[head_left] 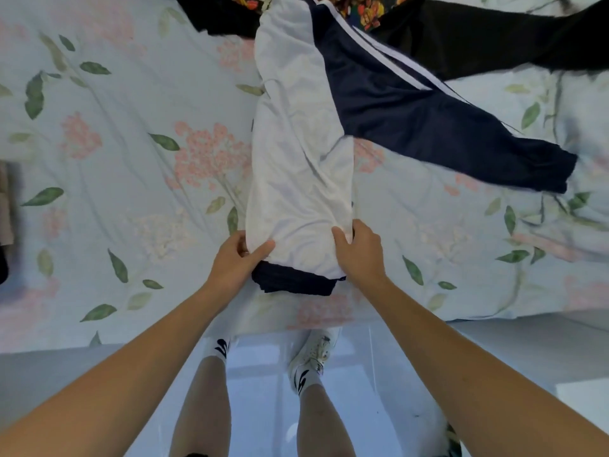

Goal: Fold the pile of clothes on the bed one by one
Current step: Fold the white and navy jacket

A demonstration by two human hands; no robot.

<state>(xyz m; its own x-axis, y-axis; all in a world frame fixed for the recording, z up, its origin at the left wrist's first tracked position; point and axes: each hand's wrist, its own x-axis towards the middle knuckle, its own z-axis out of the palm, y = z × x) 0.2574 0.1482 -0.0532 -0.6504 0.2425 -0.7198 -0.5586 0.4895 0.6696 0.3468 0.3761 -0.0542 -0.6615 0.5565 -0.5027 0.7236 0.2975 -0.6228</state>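
Observation:
A white and navy track jacket [296,153] lies lengthwise on the floral bed sheet [131,159], its body folded into a narrow white strip. Its navy sleeve [445,127] with white stripes stretches out to the right. The navy hem band [293,282] lies at the near end. My left hand [237,258] pinches the white fabric at the near left corner, thumb on top. My right hand [359,252] grips the near right corner, fingers curled over the edge. At the far edge lie a black garment [494,37] and a colourful floral garment [369,11].
The bed's near edge [197,338] runs across below my hands. My legs, white socks and shoes stand on the pale floor [362,390] close to it. A dark and beige object [5,225] sits at the far left edge.

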